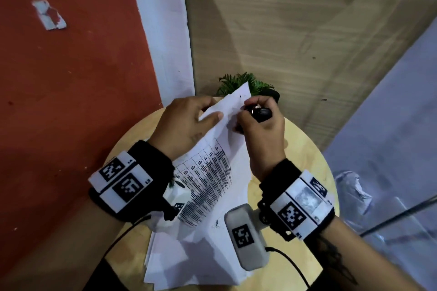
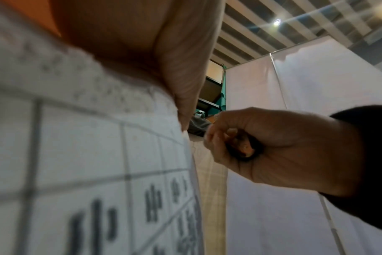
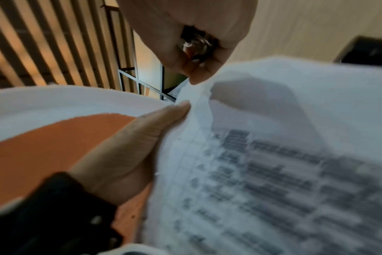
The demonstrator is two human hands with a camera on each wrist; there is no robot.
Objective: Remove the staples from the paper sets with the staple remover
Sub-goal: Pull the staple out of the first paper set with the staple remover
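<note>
White printed paper set (image 1: 208,172) is lifted above the round wooden table (image 1: 305,156). The left hand (image 1: 186,123) pinches its upper part, thumb on top. Just beside it, at the top corner, the right hand (image 1: 262,125) has its fingers curled around the black staple remover (image 1: 259,113). More sheets (image 1: 189,264) lie on the table. Behind stands a dark pot (image 1: 274,95) with a green plant (image 1: 241,82) in it.

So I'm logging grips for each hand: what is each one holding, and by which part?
Left hand pinches the paper set near its top corner. Right hand grips the staple remover around its body, at that corner.
</note>
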